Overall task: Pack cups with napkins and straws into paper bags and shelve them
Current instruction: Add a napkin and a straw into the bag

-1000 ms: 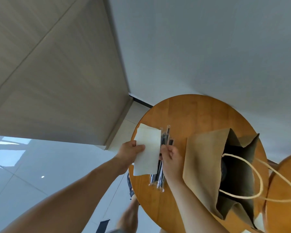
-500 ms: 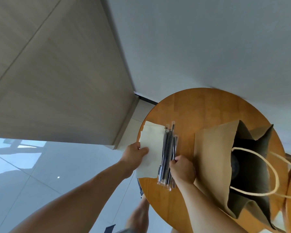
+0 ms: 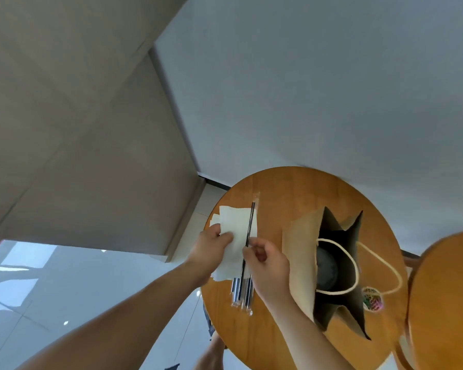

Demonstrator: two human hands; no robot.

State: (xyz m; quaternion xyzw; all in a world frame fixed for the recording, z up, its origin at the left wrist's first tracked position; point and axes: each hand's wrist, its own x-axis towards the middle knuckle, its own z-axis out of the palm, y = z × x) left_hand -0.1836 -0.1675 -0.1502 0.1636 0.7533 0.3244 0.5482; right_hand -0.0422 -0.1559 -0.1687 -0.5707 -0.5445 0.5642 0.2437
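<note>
Head view: the left hand [image 3: 211,243] grips a white napkin [image 3: 235,222] at its near edge over the left side of the round wooden worktop [image 3: 292,190], while the right hand [image 3: 267,265] pinches a single wrapped straw [image 3: 250,225] that lies across that napkin. A bundle of wrapped straws [image 3: 238,292] rests on the worktop beneath both hands. Just to their right the paper bag [image 3: 300,257] stands open, with a dark cup [image 3: 326,265] visible inside.

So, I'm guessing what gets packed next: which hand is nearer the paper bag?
Right. The right hand, pinching a straw, is right beside the paper bag; the left hand grips a napkin farther away.
</note>
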